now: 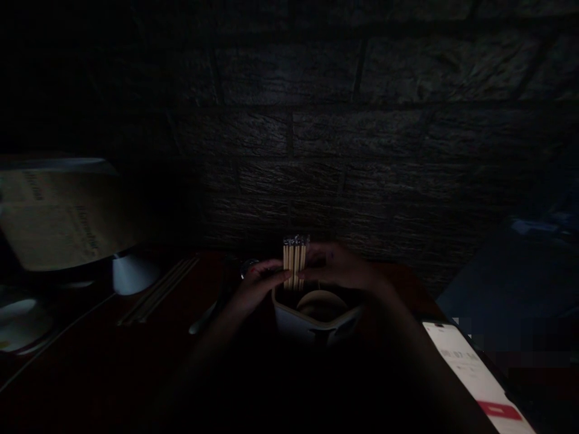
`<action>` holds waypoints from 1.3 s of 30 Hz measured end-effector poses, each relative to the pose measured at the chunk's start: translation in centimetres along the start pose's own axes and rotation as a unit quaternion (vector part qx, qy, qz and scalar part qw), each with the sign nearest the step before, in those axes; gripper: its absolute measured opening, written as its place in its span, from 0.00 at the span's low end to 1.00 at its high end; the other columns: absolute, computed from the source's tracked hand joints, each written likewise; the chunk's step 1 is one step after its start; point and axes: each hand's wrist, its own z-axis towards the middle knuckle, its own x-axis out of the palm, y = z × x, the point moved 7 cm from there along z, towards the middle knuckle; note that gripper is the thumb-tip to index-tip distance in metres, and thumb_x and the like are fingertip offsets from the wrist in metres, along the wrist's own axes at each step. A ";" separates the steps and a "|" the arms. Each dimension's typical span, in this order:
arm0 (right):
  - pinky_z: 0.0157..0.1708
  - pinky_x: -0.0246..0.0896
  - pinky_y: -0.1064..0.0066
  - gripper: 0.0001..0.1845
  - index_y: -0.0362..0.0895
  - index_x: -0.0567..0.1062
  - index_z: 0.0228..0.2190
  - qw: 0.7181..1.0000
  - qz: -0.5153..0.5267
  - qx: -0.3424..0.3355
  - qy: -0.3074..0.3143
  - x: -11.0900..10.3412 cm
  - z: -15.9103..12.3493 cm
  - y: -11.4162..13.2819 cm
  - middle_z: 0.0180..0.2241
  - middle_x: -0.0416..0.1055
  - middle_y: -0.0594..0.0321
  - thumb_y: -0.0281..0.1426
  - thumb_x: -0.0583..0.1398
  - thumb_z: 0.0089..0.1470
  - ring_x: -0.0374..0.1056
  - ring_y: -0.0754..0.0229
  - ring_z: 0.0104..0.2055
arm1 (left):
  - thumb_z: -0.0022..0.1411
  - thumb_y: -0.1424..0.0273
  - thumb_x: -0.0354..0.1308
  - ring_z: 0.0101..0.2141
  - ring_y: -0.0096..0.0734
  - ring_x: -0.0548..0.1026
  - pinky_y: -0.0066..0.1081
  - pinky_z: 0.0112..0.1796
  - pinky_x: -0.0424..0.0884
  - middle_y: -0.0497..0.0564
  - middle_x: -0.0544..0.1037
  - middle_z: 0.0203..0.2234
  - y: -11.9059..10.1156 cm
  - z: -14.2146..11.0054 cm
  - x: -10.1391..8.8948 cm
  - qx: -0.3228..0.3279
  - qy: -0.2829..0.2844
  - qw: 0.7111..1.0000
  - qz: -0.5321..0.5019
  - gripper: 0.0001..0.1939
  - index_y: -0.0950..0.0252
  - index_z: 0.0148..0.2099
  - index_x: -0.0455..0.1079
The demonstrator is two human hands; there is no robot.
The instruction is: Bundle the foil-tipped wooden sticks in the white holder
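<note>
A bundle of pale wooden sticks (291, 264) with dark, shiny upper ends stands upright between my two hands. My left hand (261, 280) pinches it from the left, thumb across the front. From the right, my right hand (337, 268) grips the same bundle with closed fingers. Right below the hands is a light-coloured, box-like container (294, 319) with rounded corners. A round, rimmed object (322, 298) shows inside it, too dark to name. The lower ends of the sticks reach down to the container's opening, where shadow hides them.
At the left stands a lamp-like shade with print (58, 217) above a pale cone (133, 274). Long thin sticks (160, 292) and a spoon-like thing (199, 322) lie on the dark table. A lit phone (470, 367) lies right. Behind rises a brick-patterned wall (325, 138).
</note>
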 end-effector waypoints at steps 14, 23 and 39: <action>0.36 0.65 0.70 0.17 0.43 0.77 0.39 0.993 -0.105 0.057 -0.004 -1.0 -0.8 -0.6 0.38 0.78 0.61 0.35 0.67 0.46 0.73 0.59 0.38 | 0.51 0.65 0.69 0.48 0.46 0.76 0.39 0.51 0.69 0.56 0.80 0.46 -2.3 0.6 1.2 -0.008 0.182 0.979 0.096 0.22 0.67 0.48 0.76; 0.29 0.61 0.73 0.11 0.41 0.80 0.33 0.969 -0.234 0.058 -0.060 -2.0 -1.2 0.4 0.34 0.80 0.59 0.32 0.65 0.45 0.73 0.59 0.33 | 0.52 0.67 0.67 0.48 0.43 0.75 0.41 0.52 0.67 0.56 0.79 0.46 -4.7 0.9 2.7 -0.025 0.310 0.929 0.198 0.20 0.65 0.49 0.74; 0.34 0.63 0.72 0.08 0.40 0.79 0.33 0.979 -0.190 0.030 -0.070 -3.2 -1.0 -0.5 0.34 0.79 0.60 0.30 0.62 0.50 0.74 0.60 0.35 | 0.52 0.71 0.66 0.43 0.38 0.78 0.37 0.47 0.71 0.54 0.81 0.42 -4.8 3.7 4.5 0.012 0.368 0.909 0.195 0.17 0.64 0.46 0.76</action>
